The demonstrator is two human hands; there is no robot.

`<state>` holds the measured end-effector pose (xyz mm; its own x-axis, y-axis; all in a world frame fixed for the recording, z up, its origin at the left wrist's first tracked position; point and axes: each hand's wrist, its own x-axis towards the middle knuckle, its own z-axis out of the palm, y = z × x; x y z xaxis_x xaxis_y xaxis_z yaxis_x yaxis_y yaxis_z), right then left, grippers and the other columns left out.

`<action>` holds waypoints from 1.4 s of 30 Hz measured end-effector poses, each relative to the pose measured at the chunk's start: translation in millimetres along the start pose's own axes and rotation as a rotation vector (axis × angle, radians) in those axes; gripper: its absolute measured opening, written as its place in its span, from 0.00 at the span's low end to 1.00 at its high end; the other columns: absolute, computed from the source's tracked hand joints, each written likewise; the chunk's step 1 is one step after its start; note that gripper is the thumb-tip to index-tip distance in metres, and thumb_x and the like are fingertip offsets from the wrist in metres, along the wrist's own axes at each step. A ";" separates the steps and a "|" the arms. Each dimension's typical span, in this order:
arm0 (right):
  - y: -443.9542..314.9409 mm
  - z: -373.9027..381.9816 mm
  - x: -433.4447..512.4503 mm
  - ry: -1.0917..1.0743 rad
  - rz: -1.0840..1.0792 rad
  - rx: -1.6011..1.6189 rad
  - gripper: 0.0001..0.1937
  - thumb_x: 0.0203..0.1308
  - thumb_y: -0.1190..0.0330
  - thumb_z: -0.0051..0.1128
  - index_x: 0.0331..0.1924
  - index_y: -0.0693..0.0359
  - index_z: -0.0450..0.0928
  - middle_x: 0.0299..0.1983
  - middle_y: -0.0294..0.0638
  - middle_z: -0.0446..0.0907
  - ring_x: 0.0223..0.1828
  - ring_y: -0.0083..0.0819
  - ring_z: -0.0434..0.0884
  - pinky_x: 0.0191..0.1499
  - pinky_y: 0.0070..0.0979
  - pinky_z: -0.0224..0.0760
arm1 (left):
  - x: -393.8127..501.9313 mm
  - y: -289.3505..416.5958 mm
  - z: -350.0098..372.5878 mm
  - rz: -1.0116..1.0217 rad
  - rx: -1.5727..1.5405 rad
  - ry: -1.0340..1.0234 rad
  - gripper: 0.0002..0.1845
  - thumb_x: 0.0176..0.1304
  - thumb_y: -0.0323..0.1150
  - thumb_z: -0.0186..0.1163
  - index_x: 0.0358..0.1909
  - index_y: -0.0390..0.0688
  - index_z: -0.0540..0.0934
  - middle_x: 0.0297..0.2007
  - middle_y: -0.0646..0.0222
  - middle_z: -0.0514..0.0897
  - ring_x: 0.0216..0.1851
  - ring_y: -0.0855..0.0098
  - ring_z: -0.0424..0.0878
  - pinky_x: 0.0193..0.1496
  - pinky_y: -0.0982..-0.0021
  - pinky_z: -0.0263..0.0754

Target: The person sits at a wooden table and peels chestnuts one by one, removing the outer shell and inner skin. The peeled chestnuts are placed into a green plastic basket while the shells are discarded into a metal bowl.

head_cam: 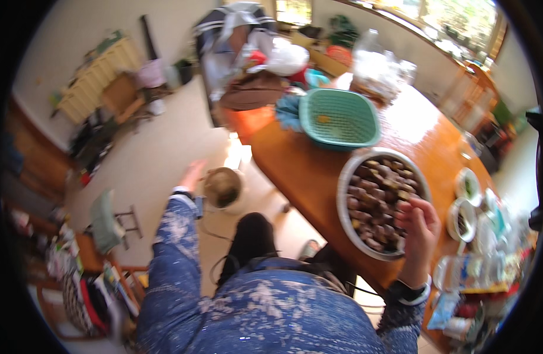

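Note:
A round, pale-rimmed bowl (343,194) full of brown nuts, apparently chestnuts (377,199), stands on the wooden table (289,163). My right hand (417,225) is over the bowl's right side with its fingers curled in. Whether anything is between those fingertips is hidden. Out to the left, over the floor, my left hand (193,176) is blurred and stretched out, with nothing seen in it. Just right of it stands a bin (222,188) with dark contents at the bottom. Behind the bowl sits a green plastic basket (342,119) holding a small yellowish piece.
Blue cloth or gloves (289,110) lie beside the basket. Plastic bags (377,71) stand at the table's back. Small bowls (461,217) and a clear plastic bottle (461,272) line the right side. A folding stool (110,221) is on the floor at left. A cord crosses the floor near my legs.

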<state>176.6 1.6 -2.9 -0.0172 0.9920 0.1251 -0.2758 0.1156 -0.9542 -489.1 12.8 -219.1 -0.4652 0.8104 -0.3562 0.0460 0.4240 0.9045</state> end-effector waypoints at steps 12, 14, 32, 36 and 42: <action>-14.4 -11.7 0.8 0.115 -0.084 -0.123 0.09 0.75 0.77 0.47 0.43 0.63 0.81 0.26 0.30 0.75 0.23 0.13 0.69 0.25 0.12 0.59 | -46.4 84.6 81.8 0.384 0.019 0.043 0.13 0.72 0.34 0.54 0.26 0.46 0.75 0.20 0.82 0.68 0.23 0.86 0.65 0.24 0.79 0.58; -14.5 -10.7 0.0 0.082 -0.110 -0.155 0.08 0.76 0.77 0.47 0.44 0.63 0.81 0.27 0.30 0.76 0.23 0.11 0.68 0.26 0.11 0.59 | -97.7 121.5 128.3 0.601 0.053 -0.106 0.14 0.72 0.33 0.54 0.24 0.45 0.74 0.21 0.81 0.67 0.24 0.86 0.64 0.27 0.77 0.58; 1.9 -5.7 1.1 0.011 -0.157 -0.338 0.06 0.75 0.73 0.56 0.41 0.67 0.83 0.36 0.32 0.84 0.32 0.15 0.75 0.37 0.15 0.69 | -259.4 239.5 323.8 1.394 0.629 -0.577 0.12 0.55 0.33 0.74 0.40 0.44 0.84 0.39 0.63 0.83 0.42 0.57 0.81 0.47 0.59 0.79; 4.5 -4.6 1.0 0.015 -0.176 -0.350 0.04 0.73 0.75 0.58 0.41 0.67 0.82 0.35 0.33 0.84 0.33 0.16 0.77 0.38 0.16 0.71 | -268.6 236.3 324.5 1.459 0.790 -0.587 0.12 0.54 0.37 0.74 0.35 0.44 0.83 0.35 0.65 0.82 0.40 0.59 0.81 0.45 0.61 0.79; 4.3 -2.8 -2.5 -0.066 -0.199 -0.395 0.05 0.74 0.74 0.57 0.45 0.65 0.83 0.32 0.29 0.82 0.30 0.12 0.73 0.34 0.12 0.66 | -278.1 230.9 329.8 1.431 0.761 -0.553 0.11 0.54 0.32 0.73 0.38 0.43 0.83 0.35 0.65 0.82 0.40 0.59 0.82 0.44 0.62 0.79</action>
<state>178.2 -0.2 -8.1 -0.0654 0.9445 0.3218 0.1078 0.3273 -0.9388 -57.7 18.7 11.4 0.6486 0.6502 0.3956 0.5765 -0.7591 0.3025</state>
